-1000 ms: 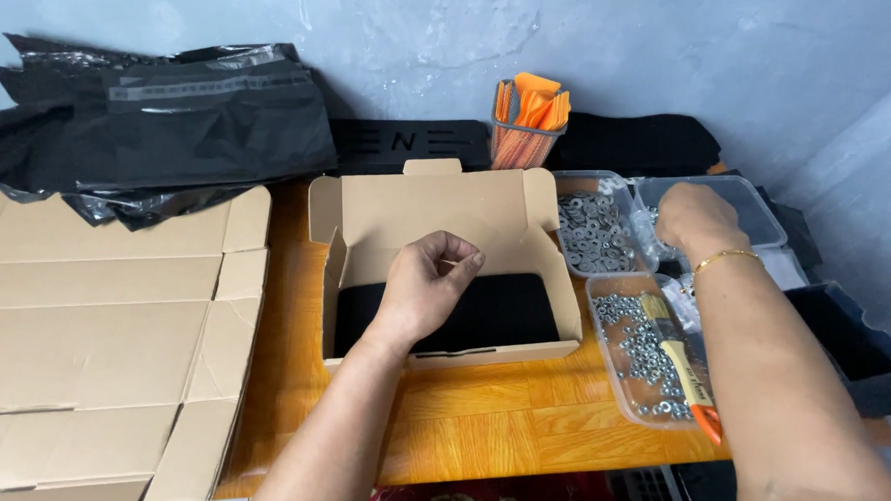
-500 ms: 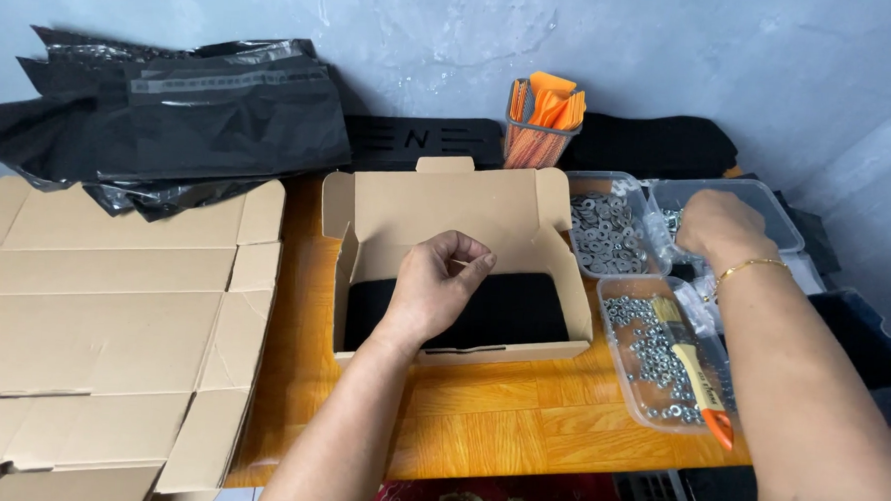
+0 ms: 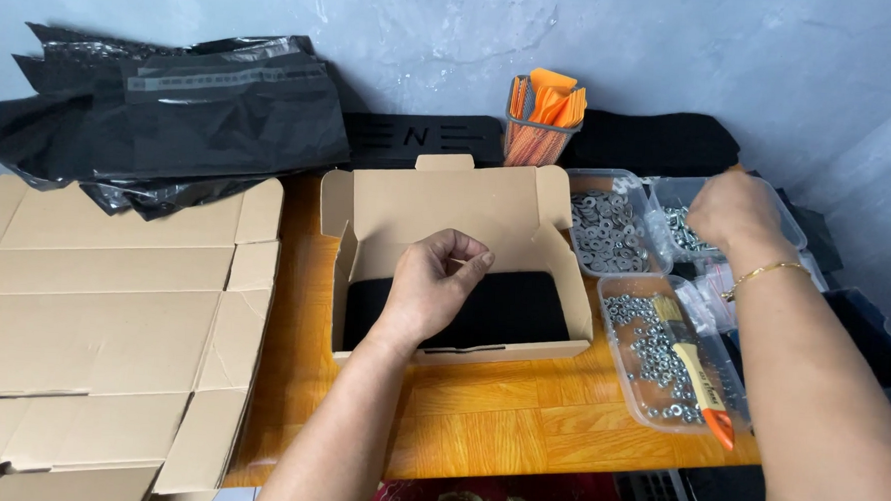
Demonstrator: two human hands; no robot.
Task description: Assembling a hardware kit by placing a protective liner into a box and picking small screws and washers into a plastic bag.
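Note:
An open brown cardboard box [image 3: 447,206] stands on the wooden table [image 3: 498,423] with a black flat item [image 3: 513,309] lying in it. My left hand [image 3: 434,285] hovers over that black item with its fingers curled closed; anything small inside them is hidden. My right hand [image 3: 733,213], with a thin gold bracelet on the wrist, reaches down into a clear tray of screws [image 3: 672,225] at the back right. Its fingertips are hidden behind the hand.
A clear tray of washers [image 3: 607,228] and one of nuts [image 3: 651,350] sit right of the box; a wooden-handled tool [image 3: 695,377] lies across the nuts. Orange pieces stand in a holder [image 3: 544,110]. Black plastic bags [image 3: 191,109] and flattened cardboard boxes [image 3: 102,316] fill the left.
My right hand has shifted a little to the right over the screw tray. My left hand stays curled above the box.

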